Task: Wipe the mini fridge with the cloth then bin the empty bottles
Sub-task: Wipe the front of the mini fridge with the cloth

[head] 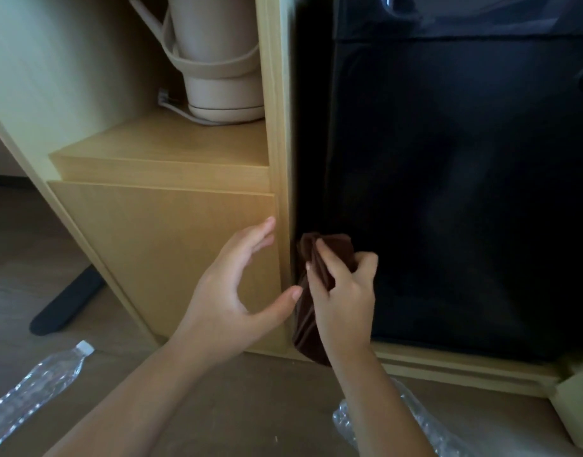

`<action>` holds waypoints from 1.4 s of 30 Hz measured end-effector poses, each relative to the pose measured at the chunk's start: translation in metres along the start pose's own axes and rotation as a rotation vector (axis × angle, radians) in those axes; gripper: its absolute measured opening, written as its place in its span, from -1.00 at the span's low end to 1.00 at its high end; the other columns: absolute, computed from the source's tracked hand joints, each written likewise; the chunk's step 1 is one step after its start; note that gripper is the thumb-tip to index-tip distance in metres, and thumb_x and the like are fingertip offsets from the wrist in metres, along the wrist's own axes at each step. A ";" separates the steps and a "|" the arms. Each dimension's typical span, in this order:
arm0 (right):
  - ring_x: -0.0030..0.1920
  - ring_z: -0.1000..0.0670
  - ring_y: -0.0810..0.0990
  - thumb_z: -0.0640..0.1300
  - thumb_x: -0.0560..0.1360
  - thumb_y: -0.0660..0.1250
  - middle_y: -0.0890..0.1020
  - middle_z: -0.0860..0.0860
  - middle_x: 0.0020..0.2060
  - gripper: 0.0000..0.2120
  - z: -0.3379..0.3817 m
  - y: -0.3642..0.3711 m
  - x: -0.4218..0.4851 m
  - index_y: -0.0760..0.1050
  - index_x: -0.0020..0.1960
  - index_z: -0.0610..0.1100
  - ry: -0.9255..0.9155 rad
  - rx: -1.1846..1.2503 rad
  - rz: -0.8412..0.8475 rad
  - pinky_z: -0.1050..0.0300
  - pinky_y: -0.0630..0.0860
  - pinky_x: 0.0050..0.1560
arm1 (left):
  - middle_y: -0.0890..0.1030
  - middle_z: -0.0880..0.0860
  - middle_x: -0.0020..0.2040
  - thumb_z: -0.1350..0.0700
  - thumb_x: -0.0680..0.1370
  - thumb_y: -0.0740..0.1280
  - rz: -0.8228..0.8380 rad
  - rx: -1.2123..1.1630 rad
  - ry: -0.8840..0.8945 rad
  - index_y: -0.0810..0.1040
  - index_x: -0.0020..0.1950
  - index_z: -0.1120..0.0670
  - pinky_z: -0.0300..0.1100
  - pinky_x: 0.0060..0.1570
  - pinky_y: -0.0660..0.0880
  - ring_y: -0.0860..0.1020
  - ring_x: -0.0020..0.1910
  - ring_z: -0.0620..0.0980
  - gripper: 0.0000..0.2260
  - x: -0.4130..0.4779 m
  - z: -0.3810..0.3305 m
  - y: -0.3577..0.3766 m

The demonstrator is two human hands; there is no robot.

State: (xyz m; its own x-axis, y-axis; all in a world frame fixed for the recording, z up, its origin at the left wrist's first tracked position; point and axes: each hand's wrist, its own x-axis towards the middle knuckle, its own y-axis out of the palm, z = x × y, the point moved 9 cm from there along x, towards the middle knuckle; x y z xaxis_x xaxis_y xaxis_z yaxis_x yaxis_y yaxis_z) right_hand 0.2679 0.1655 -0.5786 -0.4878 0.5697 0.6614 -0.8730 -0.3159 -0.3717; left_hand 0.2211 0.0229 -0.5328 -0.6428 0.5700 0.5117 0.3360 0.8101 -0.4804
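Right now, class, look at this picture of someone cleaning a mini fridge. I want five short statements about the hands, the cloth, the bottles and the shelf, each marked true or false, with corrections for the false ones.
1. The right hand grips the brown cloth. True.
2. The left hand holds a bottle. False: it is open and empty, by the wooden cabinet.
3. A capped clear bottle lies on the floor at lower left. True.
4. The mini fridge is white. False: it is black.
5. A beige kettle stands on the shelf. True.
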 end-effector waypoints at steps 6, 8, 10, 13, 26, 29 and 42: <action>-0.14 0.04 0.50 -0.09 0.42 0.38 0.34 0.00 -0.02 -0.64 0.020 -0.025 0.045 0.48 0.21 0.01 -0.063 0.057 -0.111 0.22 0.53 -0.10 | 0.39 -0.13 0.34 -0.12 0.36 0.36 -0.012 0.000 -0.015 0.22 0.39 -0.11 -0.22 0.22 0.37 0.40 0.28 -0.22 -0.37 0.003 0.008 0.007; -0.16 0.01 0.51 -0.13 0.40 0.41 0.37 -0.05 -0.04 -0.62 0.013 -0.017 0.033 0.50 0.20 -0.02 -0.071 0.017 -0.062 0.15 0.56 -0.14 | 0.39 -0.14 0.33 -0.12 0.36 0.36 -0.001 0.018 -0.013 0.22 0.40 -0.09 -0.28 0.16 0.40 0.42 0.25 -0.24 -0.36 0.003 0.010 0.012; -0.19 -0.01 0.51 -0.17 0.37 0.44 0.39 -0.08 -0.07 -0.62 -0.004 -0.005 0.013 0.53 0.18 -0.05 -0.062 0.001 0.001 0.14 0.56 -0.17 | 0.39 -0.15 0.32 -0.12 0.35 0.36 0.019 0.014 -0.034 0.22 0.40 -0.09 -0.30 0.15 0.39 0.41 0.25 -0.24 -0.35 0.002 0.016 0.018; -0.23 -0.06 0.51 -0.18 0.35 0.47 0.42 -0.12 -0.13 -0.65 -0.033 0.016 -0.019 0.57 0.13 -0.07 -0.032 -0.025 0.072 0.17 0.54 -0.25 | 0.39 -0.18 0.32 -0.14 0.33 0.37 0.045 0.001 -0.080 0.21 0.40 -0.12 -0.23 0.21 0.38 0.39 0.27 -0.25 -0.33 -0.003 0.026 0.026; -0.09 0.15 0.42 -0.14 0.39 0.41 0.35 -0.04 -0.04 -0.61 -0.078 -0.021 -0.028 0.48 0.21 0.02 0.128 0.118 -0.088 0.45 0.36 0.07 | 0.32 -0.15 0.38 -0.27 0.16 0.41 0.175 -0.012 -0.279 0.13 0.44 -0.08 -0.31 0.33 0.20 0.25 0.34 -0.33 -0.08 -0.008 0.054 0.070; -0.07 0.27 0.39 -0.14 0.41 0.39 0.32 0.02 -0.02 -0.59 -0.069 -0.071 0.012 0.45 0.25 0.00 0.003 0.115 -0.305 0.53 0.30 0.07 | 0.27 -0.16 0.39 -0.31 0.14 0.39 0.171 -0.003 -0.309 0.10 0.47 -0.06 -0.30 0.32 0.16 0.21 0.36 -0.32 -0.01 -0.002 0.061 0.080; -0.08 -0.05 0.53 -0.19 0.38 0.43 0.42 -0.10 -0.01 -0.61 -0.064 -0.031 -0.009 0.52 0.20 -0.06 -0.028 0.057 -0.012 0.09 0.57 -0.08 | 0.25 -0.19 0.40 -0.29 0.15 0.43 0.158 -0.042 -0.270 0.05 0.48 -0.04 -0.52 0.21 0.18 0.23 0.33 -0.38 0.02 0.016 0.052 0.089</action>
State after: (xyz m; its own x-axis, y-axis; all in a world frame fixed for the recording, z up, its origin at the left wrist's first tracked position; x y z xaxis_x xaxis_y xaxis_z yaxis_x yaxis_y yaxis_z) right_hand 0.2993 0.2183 -0.6150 -0.4766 0.5525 0.6838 -0.8771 -0.3522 -0.3267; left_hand 0.2053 0.0969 -0.6045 -0.7378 0.6373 0.2227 0.4710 0.7223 -0.5065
